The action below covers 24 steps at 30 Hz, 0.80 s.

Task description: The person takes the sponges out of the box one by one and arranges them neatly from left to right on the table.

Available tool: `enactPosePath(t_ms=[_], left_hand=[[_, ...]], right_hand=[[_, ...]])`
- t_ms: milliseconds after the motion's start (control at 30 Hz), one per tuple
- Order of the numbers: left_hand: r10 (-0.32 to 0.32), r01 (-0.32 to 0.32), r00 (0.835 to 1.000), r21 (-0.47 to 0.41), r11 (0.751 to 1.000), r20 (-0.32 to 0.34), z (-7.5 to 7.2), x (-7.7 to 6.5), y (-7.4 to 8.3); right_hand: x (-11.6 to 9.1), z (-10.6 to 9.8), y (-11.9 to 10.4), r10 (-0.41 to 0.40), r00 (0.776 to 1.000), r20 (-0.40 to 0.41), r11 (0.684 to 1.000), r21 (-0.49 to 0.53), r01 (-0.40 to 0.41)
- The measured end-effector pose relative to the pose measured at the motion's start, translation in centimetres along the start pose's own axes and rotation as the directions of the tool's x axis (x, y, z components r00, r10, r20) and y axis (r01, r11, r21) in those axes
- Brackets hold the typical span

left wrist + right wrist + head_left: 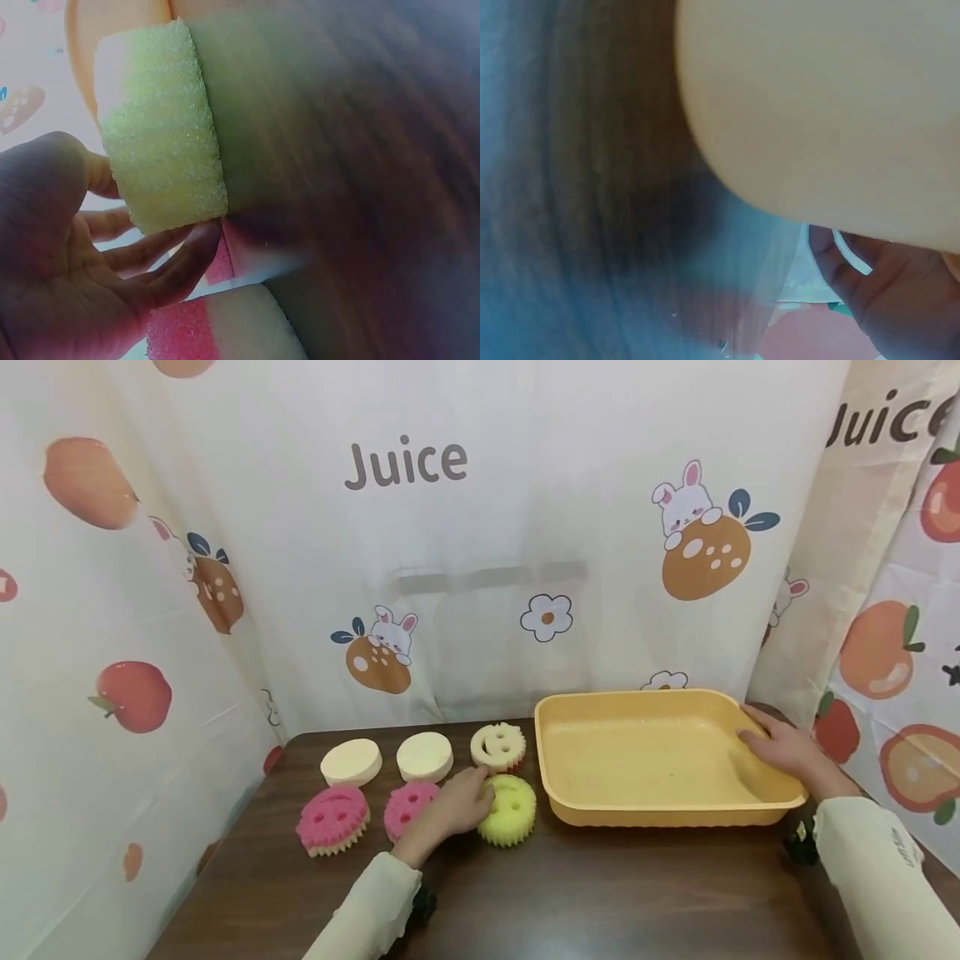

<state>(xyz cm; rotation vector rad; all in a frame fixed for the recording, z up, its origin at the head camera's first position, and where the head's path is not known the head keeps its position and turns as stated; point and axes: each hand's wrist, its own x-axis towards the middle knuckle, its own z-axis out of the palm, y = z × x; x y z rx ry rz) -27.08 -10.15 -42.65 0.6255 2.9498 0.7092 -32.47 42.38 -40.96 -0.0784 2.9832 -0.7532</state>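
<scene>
My left hand (459,800) grips the left edge of a round yellow smiley sponge (512,814); in the left wrist view its fingers curl against the sponge's (161,127) thick, ridged side. Just behind is a cream smiley sponge (498,746) with a red underside. A pink smiley sponge (408,804) lies partly hidden beyond the left forearm. On the far side of the yellow tray (667,817), my right hand (783,747) holds the right wall, thumb inside the rim and the other fingers outside. The tray has nothing in it.
Another pink smiley sponge (332,820) lies at the left. Two plain cream round sponges (351,762) sit in the back row. All rest on a dark wooden table (600,893), with printed curtains (495,527) hanging behind and on both sides.
</scene>
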Motion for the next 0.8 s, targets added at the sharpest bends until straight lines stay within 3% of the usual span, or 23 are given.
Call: enactPosePath(t_ms=[200, 400, 600, 800], left_hand=[[0.018, -0.014, 0.994, 0.035, 0.999, -0.107, -0.1, 0.0, 0.2], [0.019, -0.003, 0.978, 0.076, 0.997, -0.209, -0.7, -0.1, 0.7], [0.006, 0.014, 0.973, 0.084, 0.996, -0.232, -2.1, 0.1, 1.3], [-0.014, 0.045, 0.976, 0.137, 0.99, -0.218, -4.5, 1.4, 1.1]], right_hand=[[-0.2, -0.4, -0.2, -0.023, 0.995, 0.101, 0.999, 0.051, 0.018], [-0.2, -0.5, -0.7, -0.051, 0.993, 0.107, 0.997, -0.059, 0.058], [-0.4, -1.1, -1.8, -0.053, 0.998, 0.043, 0.976, -0.208, 0.061], [0.2, -2.5, -3.7, -0.039, 0.999, 0.025, 0.966, -0.254, 0.044]])
